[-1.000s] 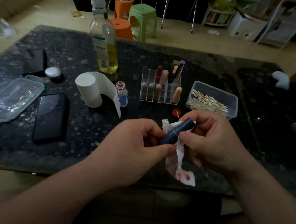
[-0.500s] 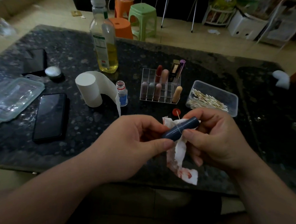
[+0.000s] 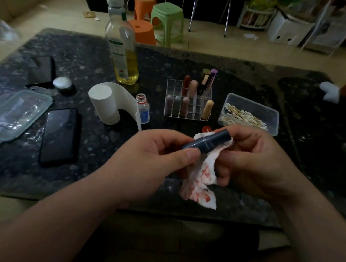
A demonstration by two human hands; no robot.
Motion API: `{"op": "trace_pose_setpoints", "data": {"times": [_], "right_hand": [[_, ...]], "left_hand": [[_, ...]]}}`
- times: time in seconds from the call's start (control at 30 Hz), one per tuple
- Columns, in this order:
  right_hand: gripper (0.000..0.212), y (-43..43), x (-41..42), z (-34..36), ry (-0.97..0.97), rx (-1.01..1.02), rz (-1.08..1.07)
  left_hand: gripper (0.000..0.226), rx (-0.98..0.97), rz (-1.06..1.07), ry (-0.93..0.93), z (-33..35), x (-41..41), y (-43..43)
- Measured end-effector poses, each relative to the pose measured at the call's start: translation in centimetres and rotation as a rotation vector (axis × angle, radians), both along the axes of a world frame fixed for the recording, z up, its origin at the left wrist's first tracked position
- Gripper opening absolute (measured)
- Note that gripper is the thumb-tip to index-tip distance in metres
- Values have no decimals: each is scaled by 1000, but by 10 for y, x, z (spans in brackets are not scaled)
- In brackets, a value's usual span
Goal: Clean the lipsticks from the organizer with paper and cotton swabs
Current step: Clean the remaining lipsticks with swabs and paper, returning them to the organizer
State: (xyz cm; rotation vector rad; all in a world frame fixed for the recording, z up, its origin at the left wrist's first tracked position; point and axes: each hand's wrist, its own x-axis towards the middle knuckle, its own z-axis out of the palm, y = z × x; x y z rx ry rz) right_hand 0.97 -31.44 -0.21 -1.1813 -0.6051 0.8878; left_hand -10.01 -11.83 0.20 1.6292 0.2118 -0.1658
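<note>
My left hand (image 3: 151,159) pinched one end of the dark lipstick tube (image 3: 209,143). My right hand (image 3: 255,163) gripped the other end, with red-stained paper (image 3: 202,177) bunched beneath. The organizer (image 3: 189,100) stood beyond my fingers.

The lipstick tube (image 3: 207,143) is dark navy with one thin pale ring round the middle. The paper (image 3: 203,177) is white, blotched with red and pink smears, heaviest toward the bottom. The table (image 3: 88,49) is black stone with grey speckles. In the clear organizer (image 3: 169,85): a deep red lipstick (image 3: 186,82), a dusty pink one (image 3: 193,86), a grey-green one (image 3: 177,105) and a tan one (image 3: 207,109). The bottle (image 3: 124,50) is clear with yellow liquid, a white cap and a green-and-white label. Paper roll (image 3: 104,105) white, phone (image 3: 58,134) black, cotton swabs (image 3: 243,117) cream. Behind the table, an orange stool (image 3: 141,31) and a light green stool (image 3: 167,17).
</note>
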Motion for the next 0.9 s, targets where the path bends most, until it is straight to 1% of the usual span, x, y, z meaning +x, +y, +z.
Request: {"op": "trace_pose_setpoints", "data": {"times": [0.07,0.13,0.2,0.23,0.3,0.37,0.4,0.43,0.47,0.57,0.6,0.67,0.8,0.9], "right_hand": [[19,-2,-1,1,-75,-61,-35],[21,-2,-4,2,-168,-109,-72],[21,-1,-7,2,-216,-124,-85],[22,-1,-8,2,-233,-134,-93],[28,0,-9,1,-274,-160,-120],[27,1,-10,1,-290,-171,-136],[25,1,-10,3,-293,-170,-142],[25,1,-10,4,-297,-173,-151],[26,1,-10,4,-304,-171,-161],[27,3,-11,4,-338,-159,-148],[27,4,-12,3,-348,-155,-142],[26,4,-12,2,-346,-154,-150],[16,2,-12,3,-272,-112,-166],[17,-1,-10,6,-333,-143,-169]], "left_hand": [[22,-53,-48,41,-2,1,2],[21,-114,-96,92,-3,1,3],[19,-113,-127,119,-1,1,4],[16,-62,-132,107,1,0,4],[11,161,-110,27,4,-2,2],[18,431,-50,-118,5,-7,-3],[21,517,-22,-190,5,-8,-5],[23,543,-9,-226,5,-9,-6],[24,497,-20,-209,5,-9,-5],[26,138,-136,15,3,-3,2],[29,87,-164,57,3,-1,3],[28,104,-188,43,1,0,3],[23,184,-125,-48,2,-1,2],[23,165,-118,-64,5,-2,-1]]}}
